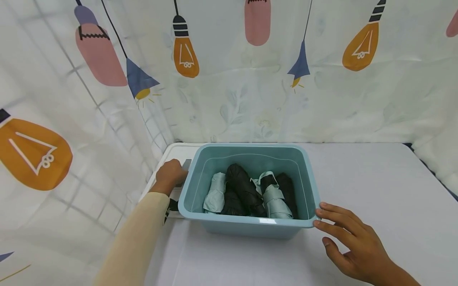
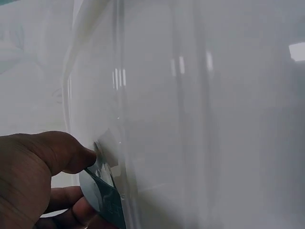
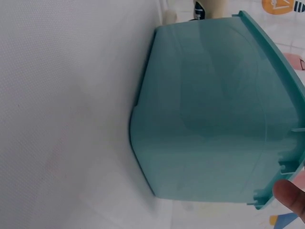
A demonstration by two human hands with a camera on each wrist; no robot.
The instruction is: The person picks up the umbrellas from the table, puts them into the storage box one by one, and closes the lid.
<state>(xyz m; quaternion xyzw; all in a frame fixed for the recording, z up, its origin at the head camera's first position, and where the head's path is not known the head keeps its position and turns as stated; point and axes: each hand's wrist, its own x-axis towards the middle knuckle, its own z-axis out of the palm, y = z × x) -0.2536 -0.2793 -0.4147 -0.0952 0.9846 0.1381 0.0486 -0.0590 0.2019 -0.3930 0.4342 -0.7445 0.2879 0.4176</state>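
A teal plastic storage bin (image 1: 247, 228) stands on the table, holding several rolled black and pale teal fabric bundles (image 1: 245, 188). To its left, a white plastic lid (image 1: 182, 150) lies partly behind and under it. My left hand (image 1: 171, 174) is at the lid's left part. In the left wrist view its thumb and fingers pinch a grey-teal latch (image 2: 102, 191) at the edge of the white plastic. My right hand (image 1: 352, 242) is at the bin's front right corner, fingers extended and fingertips at the rim. The right wrist view shows the bin's side wall (image 3: 209, 114) and my thumb near the rim.
A white cloth covers the table (image 1: 375, 178). Printed curtains (image 1: 232, 99) with lamp and bulb patterns hang behind and at the left, close to the lid. A dark band (image 1: 173, 205) is at my left wrist, beside the bin.
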